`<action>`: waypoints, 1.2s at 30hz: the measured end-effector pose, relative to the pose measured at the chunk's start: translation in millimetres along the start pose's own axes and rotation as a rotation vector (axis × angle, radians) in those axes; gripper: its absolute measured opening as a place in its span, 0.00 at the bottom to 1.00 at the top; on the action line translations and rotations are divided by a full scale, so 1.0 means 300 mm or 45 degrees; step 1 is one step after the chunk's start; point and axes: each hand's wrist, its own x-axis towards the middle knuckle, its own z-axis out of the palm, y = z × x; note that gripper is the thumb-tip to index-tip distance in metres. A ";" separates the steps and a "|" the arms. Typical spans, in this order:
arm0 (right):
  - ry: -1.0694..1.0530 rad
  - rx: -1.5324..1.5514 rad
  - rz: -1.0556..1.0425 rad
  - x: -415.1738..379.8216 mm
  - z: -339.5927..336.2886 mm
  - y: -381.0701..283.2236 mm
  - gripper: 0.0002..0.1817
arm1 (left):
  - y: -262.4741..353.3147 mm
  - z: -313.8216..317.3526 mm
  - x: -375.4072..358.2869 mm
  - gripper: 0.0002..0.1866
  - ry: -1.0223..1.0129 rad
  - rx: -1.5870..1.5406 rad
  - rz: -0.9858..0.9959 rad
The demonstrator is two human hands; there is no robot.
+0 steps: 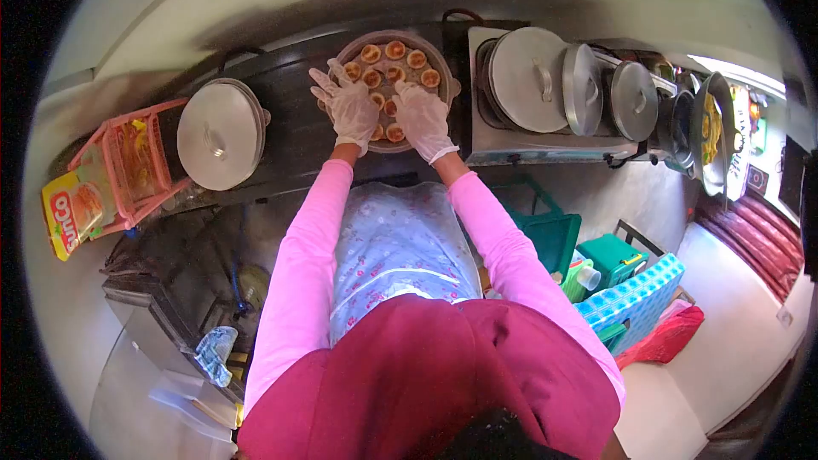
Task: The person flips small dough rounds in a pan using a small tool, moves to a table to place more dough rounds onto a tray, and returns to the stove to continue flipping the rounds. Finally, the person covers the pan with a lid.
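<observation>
A round metal pan [446,66] with several small round browned pastries [394,49] sits on the dark counter in front of me. My left hand [351,111], in a clear thin glove, is over the pan's left side with its fingers spread. My right hand [423,122], gloved the same way, reaches over the right side. Its fingers are bunched together close to a pastry [390,107] near the middle. Whatever they pinch is hidden by the glove.
A stack of round metal lids [220,136] lies left of the pan, beside a pink rack [136,158] and a yellow Sunco packet [77,213]. On the right, a stove [511,143] carries large lidded pots [528,77]. Green containers [609,255] stand below.
</observation>
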 end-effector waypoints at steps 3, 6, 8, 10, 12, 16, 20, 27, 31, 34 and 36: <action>-0.208 -0.161 0.067 -0.018 -0.019 -0.024 0.17 | -0.017 0.029 -0.016 0.17 0.142 -0.035 0.050; -0.106 -0.061 0.099 -0.032 -0.034 -0.024 0.16 | -0.012 0.019 -0.030 0.19 0.099 -0.037 0.019; 0.075 0.043 0.132 -0.041 -0.038 -0.028 0.15 | -0.031 0.025 -0.036 0.19 0.178 0.057 0.004; -0.001 0.021 0.100 -0.061 -0.057 -0.048 0.15 | -0.073 0.052 -0.059 0.19 0.303 0.027 -0.010; -0.081 -0.009 0.108 -0.075 -0.089 -0.076 0.16 | -0.123 0.066 -0.091 0.18 0.482 -0.127 -0.027; -0.042 -0.125 0.034 -0.118 -0.057 -0.081 0.16 | -0.186 0.033 -0.146 0.17 0.648 -0.334 -0.064; 0.008 -0.243 0.072 -0.125 -0.037 -0.119 0.15 | -0.177 -0.037 -0.222 0.11 0.515 -0.348 -0.129; -0.047 -0.159 0.030 -0.163 -0.032 -0.224 0.16 | -0.242 -0.027 -0.257 0.11 0.464 -0.426 -0.057; 0.035 -0.101 0.035 -0.158 0.040 -0.235 0.16 | -0.288 0.007 -0.258 0.11 0.465 -0.464 -0.030; 0.048 -0.097 0.087 -0.163 0.056 -0.248 0.17 | -0.299 -0.006 -0.261 0.11 0.509 -0.457 -0.005; 0.100 -0.059 0.152 -0.173 0.044 -0.249 0.17 | -0.299 -0.017 -0.259 0.10 0.496 -0.448 -0.011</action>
